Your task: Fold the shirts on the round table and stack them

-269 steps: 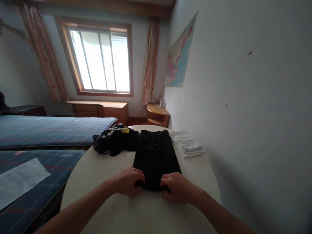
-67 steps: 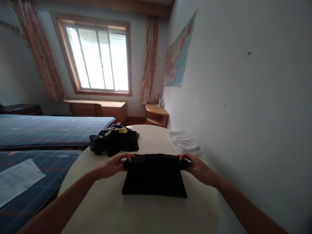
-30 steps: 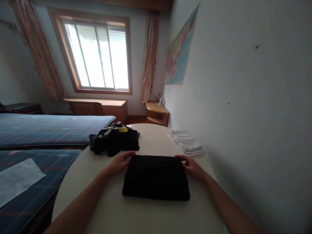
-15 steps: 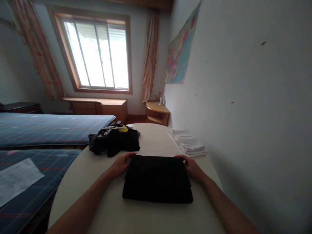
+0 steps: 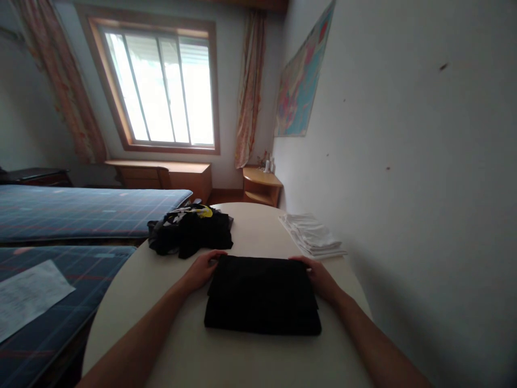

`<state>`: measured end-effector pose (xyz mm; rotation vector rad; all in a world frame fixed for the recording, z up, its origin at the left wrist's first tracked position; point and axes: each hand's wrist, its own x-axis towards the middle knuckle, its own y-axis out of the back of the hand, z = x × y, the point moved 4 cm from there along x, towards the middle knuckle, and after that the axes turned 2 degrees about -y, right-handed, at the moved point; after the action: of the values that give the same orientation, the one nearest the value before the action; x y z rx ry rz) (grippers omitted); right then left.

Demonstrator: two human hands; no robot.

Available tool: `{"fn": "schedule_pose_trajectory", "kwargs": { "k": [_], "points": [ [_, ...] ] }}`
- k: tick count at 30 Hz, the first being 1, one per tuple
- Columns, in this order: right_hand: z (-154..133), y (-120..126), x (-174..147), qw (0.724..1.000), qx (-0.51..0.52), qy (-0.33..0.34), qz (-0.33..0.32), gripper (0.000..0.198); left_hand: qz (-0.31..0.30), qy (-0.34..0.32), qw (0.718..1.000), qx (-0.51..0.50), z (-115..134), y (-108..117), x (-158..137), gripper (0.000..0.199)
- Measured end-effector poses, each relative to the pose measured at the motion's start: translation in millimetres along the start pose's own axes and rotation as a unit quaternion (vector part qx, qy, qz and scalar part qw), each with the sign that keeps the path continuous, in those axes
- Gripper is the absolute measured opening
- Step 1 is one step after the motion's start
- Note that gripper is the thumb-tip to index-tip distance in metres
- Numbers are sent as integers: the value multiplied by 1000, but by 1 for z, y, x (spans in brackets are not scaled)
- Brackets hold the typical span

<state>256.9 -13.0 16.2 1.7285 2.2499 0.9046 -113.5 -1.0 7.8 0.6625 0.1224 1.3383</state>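
Observation:
A folded black garment [image 5: 262, 296] lies flat on the cream table [image 5: 250, 358] in front of me, its layers stacked into a neat rectangle. At its far left corner my left hand [image 5: 204, 268] is closed, fingers curled over the edge. My right hand [image 5: 319, 275] grips the far right corner in much the same way. Some of the fingertips are hidden behind the dark cloth. What kind of garment it is does not show.
A rumpled heap of black clothes [image 5: 191, 231] with a yellow patch sits at the table's far left. White folded cloths [image 5: 311, 234] lie by the wall at right. Beds with blue plaid mattresses [image 5: 92, 213] stand to the left, one bearing a paper sheet [image 5: 30, 293].
The view has shifted very slightly. Both hands stay at the far corners of the folded black garment, which lies as before.

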Motion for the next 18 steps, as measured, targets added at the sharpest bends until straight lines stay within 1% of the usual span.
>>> {"fn": "schedule_pose_trajectory", "kwargs": {
  "k": [3,6,8,9,10,11,12,13,15,16,18],
  "points": [
    [2,2,-1,1000,-16,12,13,42,-2,11,1000,-2,0,0,1,36],
    [6,4,-3,1000,-12,12,6,42,4,25,1000,9,3,1,1,34],
    [5,7,-2,1000,-15,7,12,42,42,33,998,38,10,5,1,34],
    [2,10,-1,999,-24,6,26,41,70,23,996,57,18,6,0,35],
    [-4,13,1,998,-38,7,45,40,98,1,992,75,28,6,-1,36],
    [-13,15,3,997,-55,10,62,39,118,-32,988,90,41,5,-3,37],
    [-25,15,6,994,-73,16,76,39,123,-72,984,103,56,0,-6,38],
    [-40,12,10,992,-93,25,80,39,110,-106,982,114,69,-7,-9,38],
    [-73,-4,15,988,-134,54,61,40,51,-130,976,165,88,-28,-17,40],
    [-87,-16,17,984,-160,69,42,41,25,-137,969,202,93,-39,-22,43],
    [-106,-45,17,970,-226,91,-9,47,-23,-143,952,269,92,-57,-31,59]
  ]
}}
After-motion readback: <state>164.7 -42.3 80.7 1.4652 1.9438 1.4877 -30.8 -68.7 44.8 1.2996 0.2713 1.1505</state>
